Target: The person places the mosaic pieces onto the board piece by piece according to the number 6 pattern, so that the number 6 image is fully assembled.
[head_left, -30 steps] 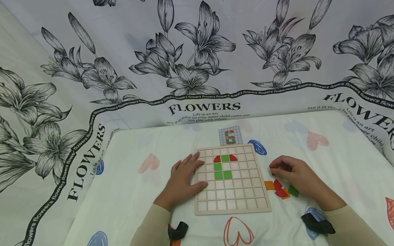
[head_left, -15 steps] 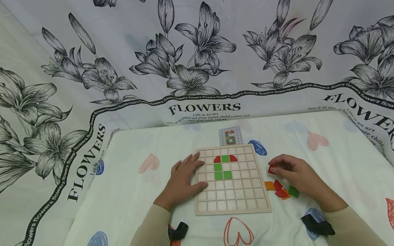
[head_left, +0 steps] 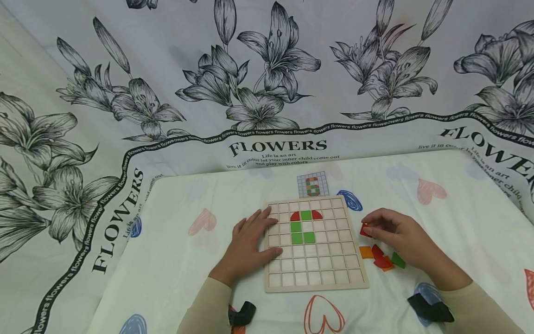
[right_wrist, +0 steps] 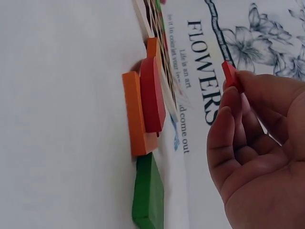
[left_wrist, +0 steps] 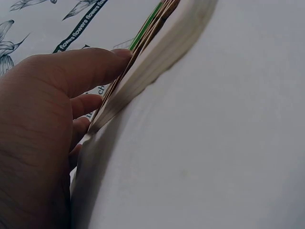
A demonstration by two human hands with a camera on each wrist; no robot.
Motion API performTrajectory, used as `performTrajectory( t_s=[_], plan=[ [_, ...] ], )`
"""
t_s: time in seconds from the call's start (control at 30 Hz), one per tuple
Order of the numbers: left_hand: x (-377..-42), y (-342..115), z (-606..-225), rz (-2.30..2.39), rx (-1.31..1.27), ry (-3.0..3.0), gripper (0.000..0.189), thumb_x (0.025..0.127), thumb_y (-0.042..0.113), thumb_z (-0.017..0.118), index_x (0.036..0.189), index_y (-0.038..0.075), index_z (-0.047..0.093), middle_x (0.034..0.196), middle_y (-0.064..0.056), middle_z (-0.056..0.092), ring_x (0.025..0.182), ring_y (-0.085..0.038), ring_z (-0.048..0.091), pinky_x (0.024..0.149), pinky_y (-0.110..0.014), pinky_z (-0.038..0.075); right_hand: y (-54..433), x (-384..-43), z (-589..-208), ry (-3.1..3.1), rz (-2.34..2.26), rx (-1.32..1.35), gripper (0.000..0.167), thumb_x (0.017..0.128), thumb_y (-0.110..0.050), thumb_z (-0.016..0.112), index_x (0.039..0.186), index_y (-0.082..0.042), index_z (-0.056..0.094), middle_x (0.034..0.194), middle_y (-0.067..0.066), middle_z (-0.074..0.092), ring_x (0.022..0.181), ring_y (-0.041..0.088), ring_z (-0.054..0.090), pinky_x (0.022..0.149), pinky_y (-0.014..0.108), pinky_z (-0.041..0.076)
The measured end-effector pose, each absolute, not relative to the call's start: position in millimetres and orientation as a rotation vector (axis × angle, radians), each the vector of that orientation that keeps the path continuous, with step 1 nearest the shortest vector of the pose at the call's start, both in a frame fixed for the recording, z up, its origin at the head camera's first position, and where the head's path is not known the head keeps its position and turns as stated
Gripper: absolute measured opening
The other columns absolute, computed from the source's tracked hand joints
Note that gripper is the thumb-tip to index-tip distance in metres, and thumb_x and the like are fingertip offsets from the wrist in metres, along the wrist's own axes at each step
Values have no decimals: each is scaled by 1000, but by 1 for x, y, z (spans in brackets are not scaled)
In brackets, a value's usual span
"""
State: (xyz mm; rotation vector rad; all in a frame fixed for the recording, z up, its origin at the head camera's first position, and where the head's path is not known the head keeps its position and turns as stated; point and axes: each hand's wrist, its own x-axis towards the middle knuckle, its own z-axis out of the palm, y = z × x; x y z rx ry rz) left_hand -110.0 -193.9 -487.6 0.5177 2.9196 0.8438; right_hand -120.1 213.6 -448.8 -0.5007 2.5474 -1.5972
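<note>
A square wooden grid board (head_left: 317, 288) lies on the table. Its cells hold several green squares (head_left: 296, 238) and two rounded red pieces (head_left: 317, 215) near the upper middle. Against the board's left edge rests my left hand (head_left: 246, 243), fingers spread, with fingertips and thumb touching the rim. To the right of the board, my right hand (head_left: 400, 239) pinches a small red tile (right_wrist: 230, 74) between thumb and index finger, just above the cloth. Just below that hand lie loose pieces: an orange square (head_left: 366, 252), red rounded ones (head_left: 380, 261) and a green one (head_left: 398, 260).
Behind the board lies a small printed card (head_left: 303, 180) with a coloured grid pattern. A white cloth (head_left: 183, 278) with printed hearts covers the table, and a flower-printed sheet (head_left: 200, 111) hangs behind. Black straps (head_left: 429, 307) show by both sleeves.
The red tile has been turned in my right fingers so more of it shows, and that hand has shifted slightly left toward the board. My left hand has stayed still.
</note>
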Motion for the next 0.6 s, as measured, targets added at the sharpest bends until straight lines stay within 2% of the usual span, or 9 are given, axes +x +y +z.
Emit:
performTrajectory(
  t_s=[0.37,0.6],
  plan=[
    [-109,-194,-488,861,522,2926,72,95,60,73,157,29,56,177,12,27,163,-13,16,127,-53,7,206,-118,-443,2522,-1601,-482,19,102,-1,75,121,-1,73,106,4,76,90,26,72,79,24,60],
    [-109,-194,-487,878,562,2944,68,94,51,74,156,27,57,177,9,30,163,-17,19,126,-58,11,200,-118,-440,2530,-1596,-511,18,103,-2,75,120,-1,74,104,4,75,89,25,71,77,25,61]
  ],
)
